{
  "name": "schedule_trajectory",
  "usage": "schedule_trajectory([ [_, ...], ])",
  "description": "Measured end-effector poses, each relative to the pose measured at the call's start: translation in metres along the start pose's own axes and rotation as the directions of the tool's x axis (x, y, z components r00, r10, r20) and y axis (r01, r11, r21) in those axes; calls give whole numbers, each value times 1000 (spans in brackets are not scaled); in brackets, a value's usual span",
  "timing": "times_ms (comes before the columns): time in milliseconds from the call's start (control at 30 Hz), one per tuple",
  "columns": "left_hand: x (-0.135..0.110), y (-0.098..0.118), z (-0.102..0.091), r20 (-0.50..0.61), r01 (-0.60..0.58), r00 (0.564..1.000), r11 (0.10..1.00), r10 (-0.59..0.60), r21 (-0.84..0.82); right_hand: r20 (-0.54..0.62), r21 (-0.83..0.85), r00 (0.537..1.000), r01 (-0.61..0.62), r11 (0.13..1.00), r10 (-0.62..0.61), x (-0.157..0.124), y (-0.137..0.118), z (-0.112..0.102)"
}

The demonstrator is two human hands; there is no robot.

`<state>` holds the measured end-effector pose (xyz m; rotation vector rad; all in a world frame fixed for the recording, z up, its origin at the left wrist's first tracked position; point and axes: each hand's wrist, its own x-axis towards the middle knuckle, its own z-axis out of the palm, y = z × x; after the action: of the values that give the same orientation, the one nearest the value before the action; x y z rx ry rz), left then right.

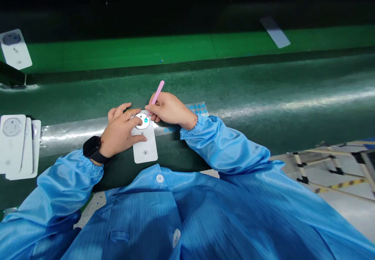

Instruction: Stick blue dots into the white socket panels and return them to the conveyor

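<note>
A white phone back cover [150,145] with a round camera area lies on the dark green bench in front of me. My left hand [124,125] rests on its left side with fingers spread, the index fingertip on the camera area and the thumb on the cover below. Pink tweezers [158,92] are pinched in my right hand [168,107], their lower end pointing down at the camera area. A small blue-green dot [145,120] shows there, by the tip. Whether the tip touches the dot is too small to tell.
A clear sheet with blue round dots [199,107] lies partly under my right wrist. Several white covers [11,145] overlap at the left. Beyond, a green strip [131,53] carries one cover [15,49] at far left and a pale panel [275,32] at right.
</note>
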<state>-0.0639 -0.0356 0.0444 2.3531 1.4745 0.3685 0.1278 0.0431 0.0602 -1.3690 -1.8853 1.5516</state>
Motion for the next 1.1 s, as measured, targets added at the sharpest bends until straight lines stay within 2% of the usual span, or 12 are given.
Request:
schedule_trajectory([
  [867, 1, 2, -8, 49, -45, 998, 991, 40, 122, -32, -84, 993, 107, 991, -110, 2, 7, 3],
  [967, 1, 3, -8, 51, -42, 998, 990, 36, 133, -26, -43, 996, 86, 995, -87, 1, 6, 2],
  [1100, 1, 5, -9, 66, -32, 998, 989, 23, 143, -20, 149, 1000, 13, 989, -10, -3, 4, -2],
])
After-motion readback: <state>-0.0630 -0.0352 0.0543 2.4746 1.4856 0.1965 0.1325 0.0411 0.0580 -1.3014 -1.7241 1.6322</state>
